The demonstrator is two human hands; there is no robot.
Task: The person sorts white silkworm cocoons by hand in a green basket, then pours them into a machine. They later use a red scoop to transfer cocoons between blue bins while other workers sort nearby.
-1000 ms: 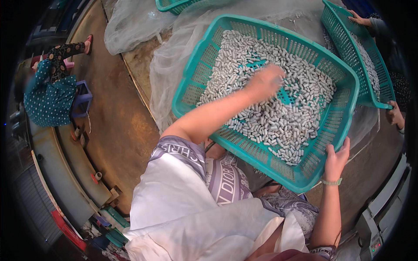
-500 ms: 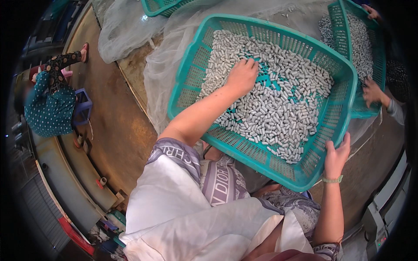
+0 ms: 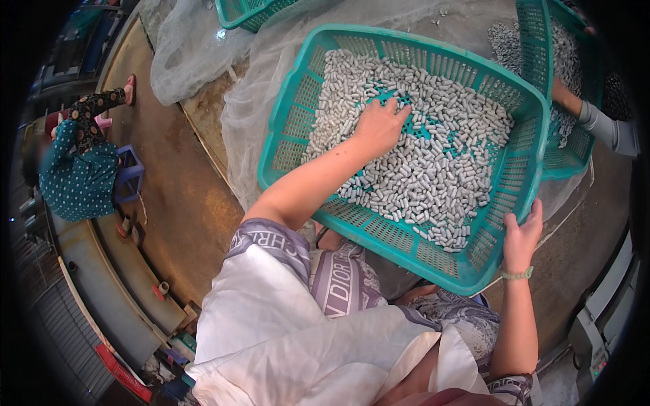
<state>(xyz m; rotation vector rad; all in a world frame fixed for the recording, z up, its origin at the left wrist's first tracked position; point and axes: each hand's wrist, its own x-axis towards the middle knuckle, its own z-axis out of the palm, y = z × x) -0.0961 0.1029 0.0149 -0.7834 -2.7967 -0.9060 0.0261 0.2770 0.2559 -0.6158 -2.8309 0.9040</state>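
Observation:
A green plastic basket (image 3: 413,254) with slotted walls is tilted above my lap. Its floor bears a loose layer of small grey-white cylindrical pieces (image 3: 433,179). Among them, my left hand (image 3: 382,127) reaches in from the left with fingers apart, holding nothing that I can see. Bare green mesh shows around its fingertips. My right hand (image 3: 522,240) grips the basket's near right corner, thumb up along the outside; its other fingers are partly hidden behind the rim.
At the right, another person's arm (image 3: 596,122) reaches into a second green basket (image 3: 535,47) of similar pieces. A third green basket (image 3: 252,15) stands at the far edge, by translucent sheeting (image 3: 237,142). Far left, a person in a dotted top (image 3: 78,169) sits by a blue stool (image 3: 128,172).
My left hand has shifted slightly and its fingers are more spread. My basket has moved a touch left. On the right, the other person's arm has reached farther into the tilting second basket.

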